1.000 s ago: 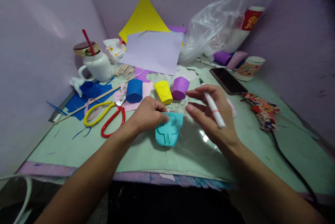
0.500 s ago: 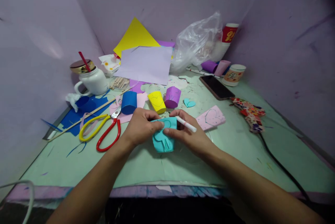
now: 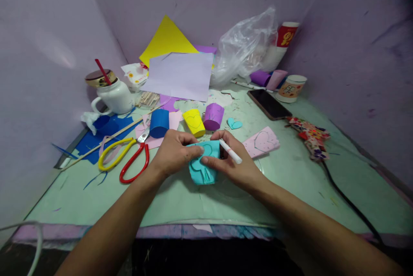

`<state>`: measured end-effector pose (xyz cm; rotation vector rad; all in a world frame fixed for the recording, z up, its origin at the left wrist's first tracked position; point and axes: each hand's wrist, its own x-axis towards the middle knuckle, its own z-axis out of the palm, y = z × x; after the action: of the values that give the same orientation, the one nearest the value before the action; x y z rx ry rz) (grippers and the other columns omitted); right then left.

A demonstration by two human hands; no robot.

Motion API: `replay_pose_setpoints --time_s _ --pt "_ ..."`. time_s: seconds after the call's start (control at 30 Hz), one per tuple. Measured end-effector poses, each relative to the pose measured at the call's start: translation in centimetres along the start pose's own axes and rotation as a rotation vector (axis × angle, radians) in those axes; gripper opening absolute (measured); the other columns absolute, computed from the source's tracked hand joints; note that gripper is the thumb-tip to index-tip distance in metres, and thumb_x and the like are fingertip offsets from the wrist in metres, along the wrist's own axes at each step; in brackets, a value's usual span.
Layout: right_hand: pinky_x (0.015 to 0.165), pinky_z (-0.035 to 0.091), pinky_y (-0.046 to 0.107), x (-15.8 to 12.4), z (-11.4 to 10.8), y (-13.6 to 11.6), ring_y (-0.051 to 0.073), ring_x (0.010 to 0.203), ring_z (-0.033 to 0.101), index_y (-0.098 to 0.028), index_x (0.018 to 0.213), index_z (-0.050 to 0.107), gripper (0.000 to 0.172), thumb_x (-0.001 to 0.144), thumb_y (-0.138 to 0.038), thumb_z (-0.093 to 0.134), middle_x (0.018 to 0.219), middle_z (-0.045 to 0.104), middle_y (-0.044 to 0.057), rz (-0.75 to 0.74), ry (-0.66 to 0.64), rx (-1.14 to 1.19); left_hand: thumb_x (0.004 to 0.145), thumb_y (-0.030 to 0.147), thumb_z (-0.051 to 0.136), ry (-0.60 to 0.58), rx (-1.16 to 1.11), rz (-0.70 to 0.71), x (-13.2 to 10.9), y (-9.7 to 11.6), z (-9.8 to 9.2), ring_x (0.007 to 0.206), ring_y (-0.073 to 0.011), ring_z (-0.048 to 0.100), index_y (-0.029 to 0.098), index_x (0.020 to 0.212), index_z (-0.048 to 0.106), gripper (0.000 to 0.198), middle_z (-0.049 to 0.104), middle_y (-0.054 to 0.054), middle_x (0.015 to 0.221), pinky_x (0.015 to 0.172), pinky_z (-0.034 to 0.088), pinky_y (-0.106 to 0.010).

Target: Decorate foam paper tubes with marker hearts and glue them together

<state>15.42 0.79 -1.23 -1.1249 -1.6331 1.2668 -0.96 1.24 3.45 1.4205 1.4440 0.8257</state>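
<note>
Can't see full drawing on turquoise paper piece (image 3: 204, 176), partly covered by left hand (image 3: 174, 152) and right hand (image 3: 237, 167). Can't see far end of white marker (image 3: 232, 153), hidden at right hand. Can't read print on orange-banded cup (image 3: 292, 89), too small, or tell contents of plastic bag (image 3: 241, 48). Lose white cable (image 3: 39, 246) past left and bottom edges.

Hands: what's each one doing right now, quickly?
Left hand: closed, holding the turquoise paper piece.
Right hand: closed, holding a white marker, thumb on the same piece.
</note>
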Motion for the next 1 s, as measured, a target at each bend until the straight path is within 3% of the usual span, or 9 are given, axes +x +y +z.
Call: replay_pose_setpoints --time_s 0.2,0.5,1.0 --pt "0.060 0.047 0.028 -0.01 0.36 -0.92 0.015 0.068 0.054 -0.024 0.104 0.045 0.053 0.061 -0.028 0.076 0.079 0.056 -0.002 0.122 -0.053 0.059 0.051 0.018 0.062 0.059 0.031 0.022 -0.07 0.59 -0.01 0.045 -0.0071 0.036 0.014 0.040 0.055 0.014 0.044 0.005 0.040 0.042 0.030 -0.021" --pt "0.065 0.048 0.032 0.15 0.44 -0.55 0.017 0.074 0.056 -0.022 0.100 0.052 0.046 0.060 -0.023 0.075 0.083 0.060 0.000 0.180 -0.005 0.036 0.054 0.018 0.061 0.048 0.055 0.083 0.13 0.36 0.11 0.044 -0.0068 0.035 0.014 0.040 0.053 0.017 0.042 0.005 0.041 0.042 0.030 -0.020" --pt "0.067 0.047 0.031 0.16 -0.19 -0.58 0.017 0.074 0.056 -0.021 0.102 0.052 0.044 0.064 -0.028 0.073 0.083 0.059 0.000 0.124 -0.062 0.006 0.056 0.019 0.061 0.042 0.139 0.096 0.38 -0.26 -0.08 0.047 -0.0081 0.041 0.013 0.046 0.060 0.012 0.048 0.003 0.045 0.042 0.031 -0.020"
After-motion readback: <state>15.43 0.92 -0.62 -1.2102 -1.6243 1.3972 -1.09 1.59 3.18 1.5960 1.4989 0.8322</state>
